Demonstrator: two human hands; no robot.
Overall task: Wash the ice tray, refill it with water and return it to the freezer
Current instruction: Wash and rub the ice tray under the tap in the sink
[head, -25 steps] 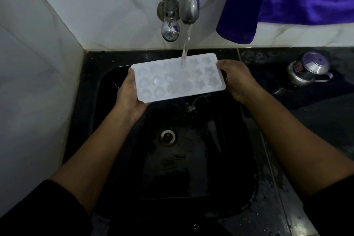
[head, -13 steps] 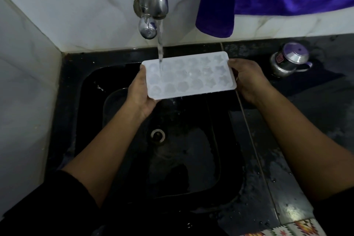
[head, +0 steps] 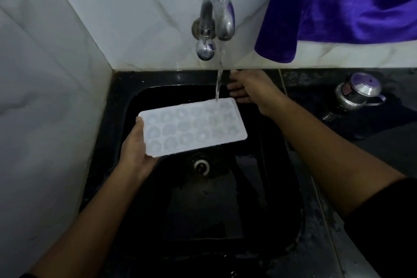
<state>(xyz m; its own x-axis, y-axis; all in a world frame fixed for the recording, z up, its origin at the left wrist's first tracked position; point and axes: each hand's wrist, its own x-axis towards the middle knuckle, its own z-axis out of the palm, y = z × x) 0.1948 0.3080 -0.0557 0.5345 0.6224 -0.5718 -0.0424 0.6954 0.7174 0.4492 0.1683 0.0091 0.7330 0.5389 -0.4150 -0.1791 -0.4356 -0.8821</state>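
Having let go of the translucent white plastic ice tray point(head: 191, 127), the right hand point(head: 250, 88) now hovers just behind it, fingers loosely extended and holding nothing. The left hand point(head: 135, 149) alone grips the tray's left end over the black sink point(head: 126, 101), as water from the curved steel tap point(head: 216, 18) strikes its far right corner.

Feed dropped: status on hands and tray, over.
Left hand grips ice tray by end. Right hand open, off tray, beside stream. Tap running onto tray. Nothing blocking.
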